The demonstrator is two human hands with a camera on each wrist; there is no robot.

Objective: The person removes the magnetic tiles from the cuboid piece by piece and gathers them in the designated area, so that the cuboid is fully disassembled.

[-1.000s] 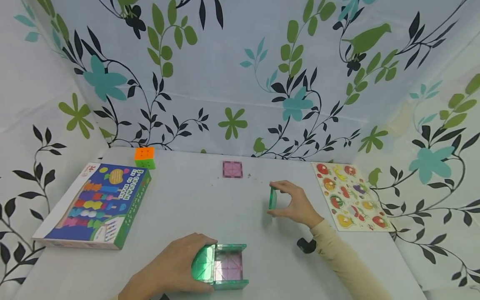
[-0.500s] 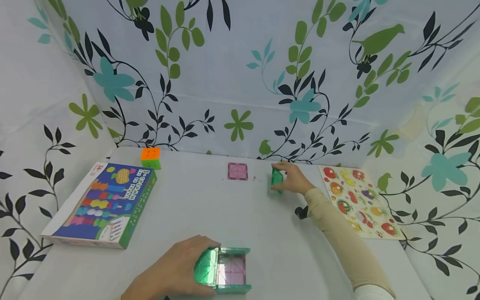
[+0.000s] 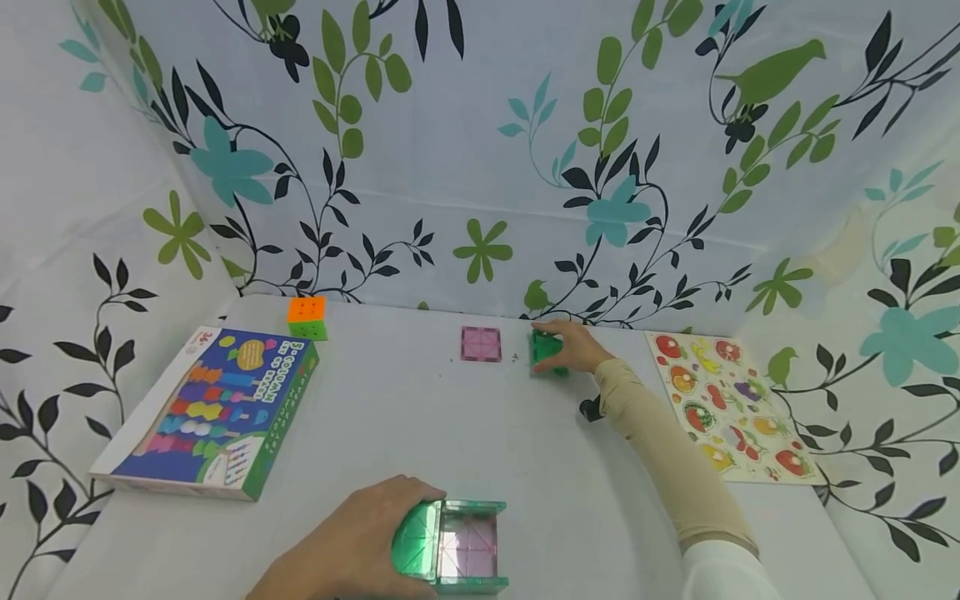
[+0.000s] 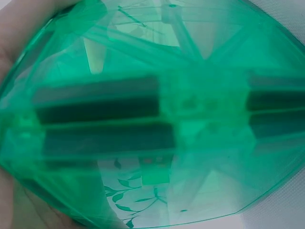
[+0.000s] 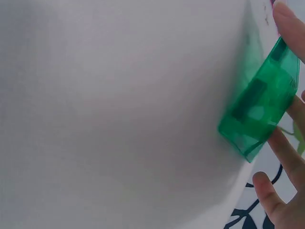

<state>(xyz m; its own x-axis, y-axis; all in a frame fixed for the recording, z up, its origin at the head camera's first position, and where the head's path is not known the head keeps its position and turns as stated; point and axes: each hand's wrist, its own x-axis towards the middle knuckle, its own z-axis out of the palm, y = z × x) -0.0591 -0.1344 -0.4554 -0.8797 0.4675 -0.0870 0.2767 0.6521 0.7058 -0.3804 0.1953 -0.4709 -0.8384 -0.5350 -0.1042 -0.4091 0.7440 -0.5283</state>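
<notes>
My left hand (image 3: 360, 537) grips green translucent magnetic tiles (image 3: 415, 542) with a curved outer edge, thumb on the near side and fingers on the far side. They adjoin a small open structure with a pink tile base (image 3: 480, 542) and green side walls (image 3: 474, 507). In the left wrist view the green plastic (image 4: 205, 133) fills most of the frame. At the back of the table, my right hand (image 3: 576, 346) holds another green magnetic tile (image 5: 259, 107) between thumb and fingers, tilted close to the white surface. Left of it lies a flat pink square tile (image 3: 481, 343).
A blue boxed game (image 3: 217, 408) lies on the left, with an orange and green puzzle cube (image 3: 307, 318) behind it. On the right is a fruit-picture board (image 3: 731, 408). Patterned cloth (image 3: 420, 167) encloses the back and sides of the white table (image 3: 390, 417).
My right hand has reached away to the back of the table with the green tile, stopping near the pink tile. My left hand keeps its hold on the structure. The head view has shifted slightly.
</notes>
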